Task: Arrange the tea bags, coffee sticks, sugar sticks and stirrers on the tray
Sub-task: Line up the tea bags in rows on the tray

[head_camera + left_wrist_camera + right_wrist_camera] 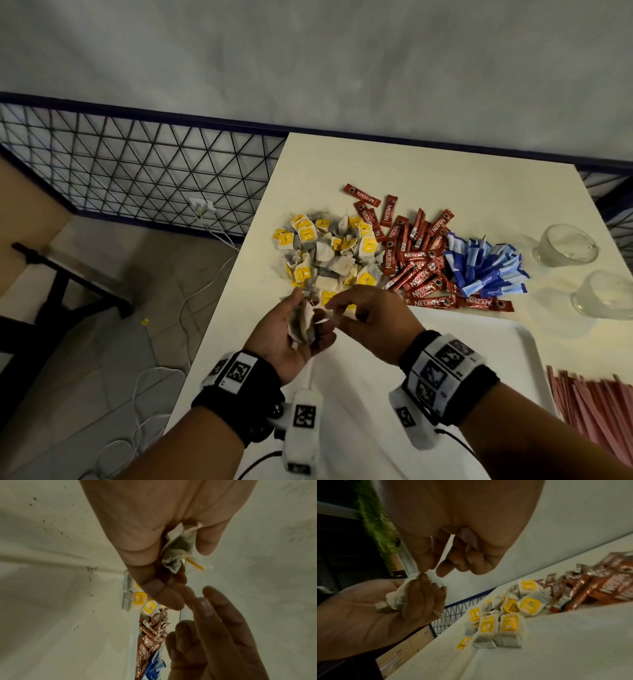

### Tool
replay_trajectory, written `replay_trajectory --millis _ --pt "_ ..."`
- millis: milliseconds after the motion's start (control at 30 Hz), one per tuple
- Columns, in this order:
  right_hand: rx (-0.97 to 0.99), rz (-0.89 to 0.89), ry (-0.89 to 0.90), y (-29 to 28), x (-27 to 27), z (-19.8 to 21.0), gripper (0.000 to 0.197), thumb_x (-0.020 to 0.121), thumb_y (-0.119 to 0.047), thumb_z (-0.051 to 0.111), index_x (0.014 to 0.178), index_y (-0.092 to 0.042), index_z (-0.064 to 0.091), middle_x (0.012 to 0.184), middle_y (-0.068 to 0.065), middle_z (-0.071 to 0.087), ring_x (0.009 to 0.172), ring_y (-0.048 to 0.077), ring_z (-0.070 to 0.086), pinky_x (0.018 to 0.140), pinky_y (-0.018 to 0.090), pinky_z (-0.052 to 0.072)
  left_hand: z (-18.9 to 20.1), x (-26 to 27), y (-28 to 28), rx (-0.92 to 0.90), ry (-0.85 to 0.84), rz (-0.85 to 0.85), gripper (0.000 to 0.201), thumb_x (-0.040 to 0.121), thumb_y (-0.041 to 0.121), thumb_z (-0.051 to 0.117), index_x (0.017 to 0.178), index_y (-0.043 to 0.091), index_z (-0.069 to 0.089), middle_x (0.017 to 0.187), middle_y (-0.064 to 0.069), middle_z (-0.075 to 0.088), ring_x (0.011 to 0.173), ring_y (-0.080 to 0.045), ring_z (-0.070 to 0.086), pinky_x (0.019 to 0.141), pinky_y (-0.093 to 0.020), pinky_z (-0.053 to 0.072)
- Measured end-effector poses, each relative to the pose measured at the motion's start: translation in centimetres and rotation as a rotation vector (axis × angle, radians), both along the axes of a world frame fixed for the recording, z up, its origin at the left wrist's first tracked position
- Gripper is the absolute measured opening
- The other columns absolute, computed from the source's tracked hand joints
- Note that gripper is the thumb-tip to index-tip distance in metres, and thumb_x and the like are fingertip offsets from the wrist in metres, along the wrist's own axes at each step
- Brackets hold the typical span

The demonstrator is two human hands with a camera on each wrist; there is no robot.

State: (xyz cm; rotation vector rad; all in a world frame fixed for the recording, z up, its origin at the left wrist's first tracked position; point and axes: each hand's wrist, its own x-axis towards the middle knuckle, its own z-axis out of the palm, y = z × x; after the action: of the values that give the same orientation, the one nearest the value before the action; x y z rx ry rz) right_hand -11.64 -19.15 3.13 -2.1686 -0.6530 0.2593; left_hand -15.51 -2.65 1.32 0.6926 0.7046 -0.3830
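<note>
Tea bags (303, 323): a crumpled few in your left hand (291, 337), fingers curled round them, above the desk (411, 164) just short of the tea-bag pile (329, 253). Your right hand (371, 320): fingers bent, tips at the bags; the right wrist view shows thumb and forefinger pinching a bag corner, which the head view hides. The left wrist view alone shows a yellow tag (194, 563) hanging below. Coffee sticks (421, 263), sugar sticks (486, 270): heaps rightward. Tray (513, 346): beneath your right wrist. Stirrers (592, 407), two glasses (567, 245): far right.
</note>
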Motion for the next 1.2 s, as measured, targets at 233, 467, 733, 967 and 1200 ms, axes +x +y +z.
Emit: replay_trajectory --millis 233,467,733,967,1200 --pt "-0.124 0.145 -0.134 -0.8 0.4 1.3 0.029 0.084 -0.015 0.065 0.105 -0.034 0.071 0.108 -0.008 0.053 0.087 -0.006 0.045 0.07 0.0 0.028 2.1 -0.3 -2.2 0.036 -0.069 -0.225 0.049 0.098 0.043 0.037 0.082 0.016 0.074 0.084 -0.009 0.07 0.069 -0.024 0.069 0.065 -0.037 0.057" --pt "-0.174 0.234 -0.116 -2.5 0.9 4.1 0.018 0.086 -0.009 0.058 0.093 -0.02 0.07 0.086 -0.022 0.054 0.075 -0.021 0.046 0.063 0.001 0.031 1.8 0.1 -1.9 0.457 -0.039 -0.123 0.021 0.096 0.017 0.047 0.083 0.007 0.06 0.068 -0.007 0.059 0.051 -0.021 0.056 0.045 -0.028 0.048" --pt "-0.248 0.154 -0.08 -3.5 2.0 5.4 0.01 0.08 -0.015 0.063 0.087 -0.018 0.07 0.083 -0.015 0.055 0.072 -0.018 0.047 0.06 0.002 0.03 3.8 -0.3 -1.9 0.816 -0.491 -0.301 0.006 0.072 0.011 0.068 0.072 0.008 0.064 0.048 0.007 0.048 0.042 -0.009 0.039 0.045 -0.021 0.032" --pt "-0.114 -0.019 0.045 -3.5 2.2 5.9 0.006 0.086 -0.022 0.065 0.082 -0.026 0.064 0.059 -0.024 0.055 0.056 -0.004 0.05 0.054 0.008 0.036 4.3 0.2 -3.4 1.045 -0.668 -0.356 0.029 0.077 0.011 0.077 0.057 0.03 0.069 0.055 0.012 0.063 0.054 0.002 0.054 0.055 -0.012 0.04" --pt "-0.015 -0.113 0.163 -4.0 1.6 3.9 0.018 0.092 -0.026 0.059 0.075 -0.02 0.06 0.059 -0.008 0.049 0.052 0.001 0.042 0.052 0.016 0.034 4.0 0.9 -3.2 0.941 -0.626 -0.292 0.024 0.085 0.004 0.068 0.073 0.025 0.065 0.054 0.017 0.062 0.044 0.004 0.051 0.048 -0.009 0.037"
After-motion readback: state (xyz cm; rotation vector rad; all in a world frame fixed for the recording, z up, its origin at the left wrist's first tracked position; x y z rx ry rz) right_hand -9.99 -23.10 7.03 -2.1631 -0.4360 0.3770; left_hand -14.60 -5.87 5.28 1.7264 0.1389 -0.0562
